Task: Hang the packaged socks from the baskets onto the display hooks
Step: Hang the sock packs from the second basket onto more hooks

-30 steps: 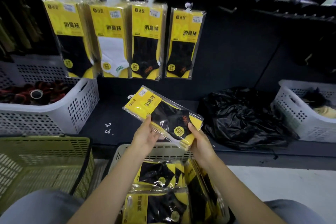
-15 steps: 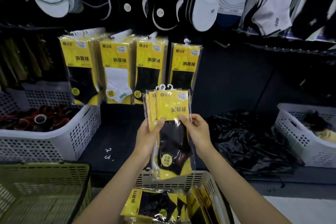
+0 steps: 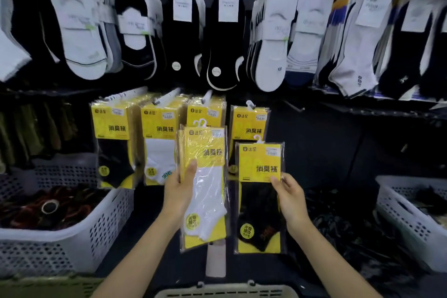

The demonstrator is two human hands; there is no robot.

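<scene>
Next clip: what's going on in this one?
A person is stocking a sock display. The left hand holds a white-sock pack, with what looks like another pack behind it. The right hand holds a black-sock pack. Both are held upright in front of the hung packs, and neither is on a hook yet. A white basket sits to the left.
</scene>
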